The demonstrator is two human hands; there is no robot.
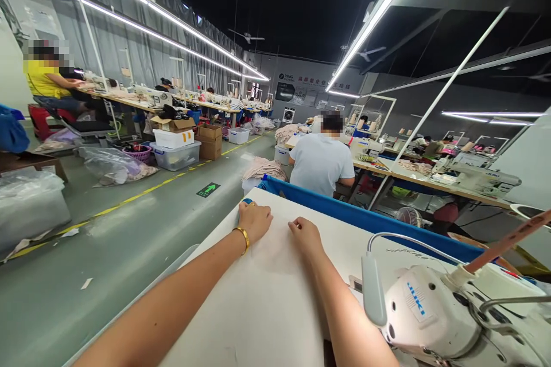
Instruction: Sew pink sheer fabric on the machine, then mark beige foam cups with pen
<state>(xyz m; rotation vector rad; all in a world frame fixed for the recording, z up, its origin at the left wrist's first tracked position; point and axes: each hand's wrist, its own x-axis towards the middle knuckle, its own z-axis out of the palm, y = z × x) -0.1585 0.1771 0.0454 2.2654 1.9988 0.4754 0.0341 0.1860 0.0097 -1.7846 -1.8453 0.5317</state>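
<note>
My left hand (255, 222), with a gold bracelet (244, 239) at the wrist, is closed over the far left corner of a white tabletop (241, 309). A small blue rounded thing (247, 201) shows just behind its knuckles; whether the hand grips it I cannot tell. To the right, a short gap away, my right hand (306, 236) is held low over the same top. Its thumb and fingers are pinched together, and anything between them is too small to make out. A white sewing machine (430, 312) with a grey lamp (373, 287) stands right of my right forearm.
Blue cloth (344, 206) runs along the table's far edge. Beyond it a person in a light shirt (321, 163) sits facing away, beside a fabric pile (263, 168). An aisle with a yellow line (142, 195) lies left, with plastic bins (175, 156) and boxes along it.
</note>
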